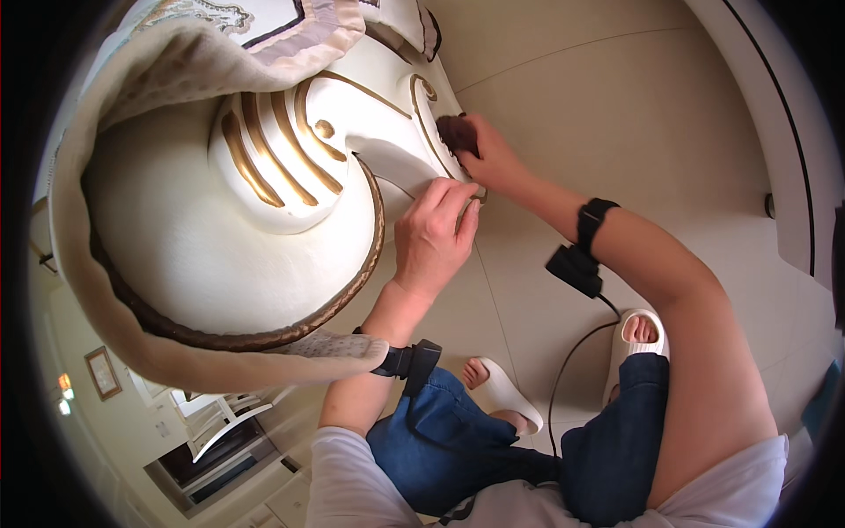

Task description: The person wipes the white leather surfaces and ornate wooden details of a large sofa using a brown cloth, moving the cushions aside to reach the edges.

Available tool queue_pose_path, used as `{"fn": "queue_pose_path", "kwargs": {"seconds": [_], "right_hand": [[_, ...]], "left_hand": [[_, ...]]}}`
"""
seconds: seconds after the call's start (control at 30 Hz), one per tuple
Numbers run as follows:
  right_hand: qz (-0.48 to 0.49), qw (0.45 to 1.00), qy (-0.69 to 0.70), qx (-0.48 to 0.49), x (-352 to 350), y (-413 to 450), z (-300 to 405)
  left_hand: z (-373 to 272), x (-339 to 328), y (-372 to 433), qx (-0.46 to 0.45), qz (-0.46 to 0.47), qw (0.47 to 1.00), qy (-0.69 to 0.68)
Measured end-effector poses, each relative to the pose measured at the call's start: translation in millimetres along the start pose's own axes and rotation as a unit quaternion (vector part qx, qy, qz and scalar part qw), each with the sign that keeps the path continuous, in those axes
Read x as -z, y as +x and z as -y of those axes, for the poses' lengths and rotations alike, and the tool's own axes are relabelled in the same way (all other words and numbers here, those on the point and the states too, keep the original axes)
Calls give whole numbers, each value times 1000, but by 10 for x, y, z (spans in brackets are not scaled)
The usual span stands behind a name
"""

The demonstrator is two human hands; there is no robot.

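Observation:
My right hand (485,148) grips a dark brown cloth or soft pad (457,135) and presses it against the scrolled lower edge of a white sofa armrest (396,112) with gold-painted trim. Just below it, my left hand (436,231) rests its fingertips near the same edge, fingers bent and thumb a little apart, with nothing seen in it. The curved side panel (191,244) of the sofa, bordered by a carved brown-gold rim, lies to the left of my left hand. What kind of cloth or pad it is cannot be told.
A beige padded cover (231,376) drapes along the sofa, its end by my left wrist. Black wrist straps carry small devices and a cable (561,369) runs between my legs. Tiled floor (594,119) lies at right, with a pale curved furniture piece (785,132) beyond.

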State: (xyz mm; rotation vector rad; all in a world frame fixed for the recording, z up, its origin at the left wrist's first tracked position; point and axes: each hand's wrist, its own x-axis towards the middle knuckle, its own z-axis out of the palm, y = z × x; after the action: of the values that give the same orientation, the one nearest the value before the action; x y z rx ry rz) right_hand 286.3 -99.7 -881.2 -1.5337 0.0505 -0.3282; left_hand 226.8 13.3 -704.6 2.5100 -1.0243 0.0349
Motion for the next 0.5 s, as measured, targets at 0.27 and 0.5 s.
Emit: {"fn": "queue_pose_path", "kwargs": {"seconds": [0.27, 0.5], "right_hand": [[-12, 989, -111, -102, 284, -16, 75], [49, 978, 103, -176, 305, -453, 625]], "left_hand": [[-40, -55, 67, -10, -13, 1000, -1], [65, -17, -29, -27, -21, 999, 7]]}}
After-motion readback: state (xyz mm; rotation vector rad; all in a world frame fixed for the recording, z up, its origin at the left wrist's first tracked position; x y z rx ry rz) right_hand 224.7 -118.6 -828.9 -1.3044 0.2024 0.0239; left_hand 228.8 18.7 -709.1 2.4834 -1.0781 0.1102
